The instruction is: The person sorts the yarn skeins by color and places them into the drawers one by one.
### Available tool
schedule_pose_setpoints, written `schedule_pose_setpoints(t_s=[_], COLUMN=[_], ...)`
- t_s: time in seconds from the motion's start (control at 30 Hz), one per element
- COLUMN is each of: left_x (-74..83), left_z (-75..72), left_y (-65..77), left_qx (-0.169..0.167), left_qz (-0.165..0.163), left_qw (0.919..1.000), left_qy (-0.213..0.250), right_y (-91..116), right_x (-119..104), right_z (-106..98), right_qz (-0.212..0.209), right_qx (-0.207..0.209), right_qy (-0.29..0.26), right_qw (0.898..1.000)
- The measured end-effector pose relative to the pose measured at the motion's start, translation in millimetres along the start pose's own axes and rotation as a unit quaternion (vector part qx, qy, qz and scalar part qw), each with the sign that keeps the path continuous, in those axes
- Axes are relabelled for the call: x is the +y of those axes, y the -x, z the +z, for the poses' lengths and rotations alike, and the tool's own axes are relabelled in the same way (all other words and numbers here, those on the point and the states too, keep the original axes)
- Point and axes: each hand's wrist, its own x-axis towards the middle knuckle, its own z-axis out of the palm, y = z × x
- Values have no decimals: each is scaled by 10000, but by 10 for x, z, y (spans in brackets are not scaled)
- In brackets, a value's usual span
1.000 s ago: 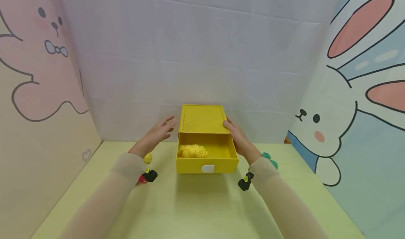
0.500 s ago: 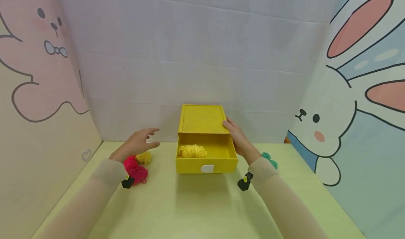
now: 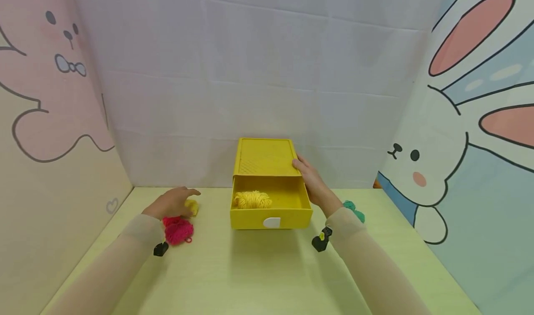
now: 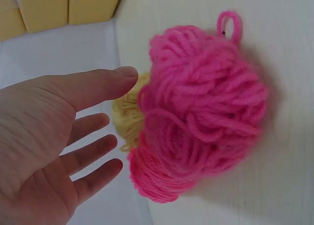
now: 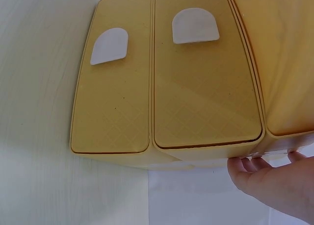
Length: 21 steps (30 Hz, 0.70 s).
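Note:
My left hand (image 3: 170, 204) hovers over the yarn at the left of the table, fingers spread. In the left wrist view, its thumb is right at the edge of a pink ball of yarn (image 4: 206, 97); a brighter pink ball (image 4: 159, 176) and a yellow ball (image 4: 128, 117) lie behind. My right hand (image 3: 314, 184) holds the right side of a yellow drawer box (image 3: 267, 156), thumb over its top edge. The top drawer (image 3: 288, 217) is pulled out, with a yellow skein of yarn (image 3: 252, 199) inside at the left.
Green yarn (image 3: 354, 211) lies beyond my right wrist, partly behind the sleeve. Lower drawers (image 5: 206, 87) with white tabs are closed in the right wrist view. A white cloth wall (image 3: 267, 83) stands behind the box, with printed panels at both sides.
My left hand has moved from beside the box leftward and down to the yarn, where the pink balls now show. My right hand has stayed on the box.

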Motion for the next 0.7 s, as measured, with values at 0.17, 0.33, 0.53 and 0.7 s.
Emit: schedule_pose_setpoints(t_s=[0.17,0.33,0.53,0.7], left_x=[-62,-97,-100,-96], left_z=[53,122,227,272], left_y=[36,36,-7,-32], left_qx=[-136,101,206,151], left_qz=[-137,93,238,244], left_qw=[9998,9999,9992,9992], left_qy=[21,70,244,264], right_y=[-17,-19,-21,-25], right_x=[1,10,19,25], right_z=[4,-1,-6,-6], right_qz=[17,-7,-33,-32], right_qx=[-10,-62,-91,-72], right_qy=[-16,-100,-142,-149], right_qw=[10000,9999,9999,9999])
